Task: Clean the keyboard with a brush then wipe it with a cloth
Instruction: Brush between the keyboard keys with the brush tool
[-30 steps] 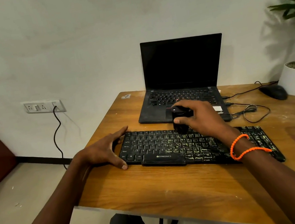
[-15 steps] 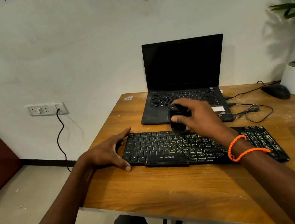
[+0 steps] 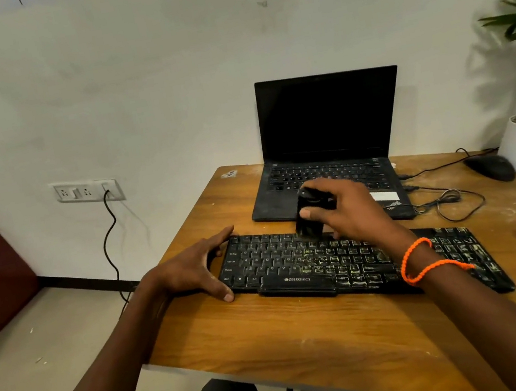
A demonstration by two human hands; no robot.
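Keyboard [image 3: 358,263] black, smeared keys, brush [image 3: 309,217] on top

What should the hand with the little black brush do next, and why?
Probably sweep the brush sideways along the top rows of the keyboard. The right hand grips it with its lower end on the keys near the far edge, and pale dust shows between many keys to the right. The left hand rests at the keyboard's left end, seemingly steadying it.
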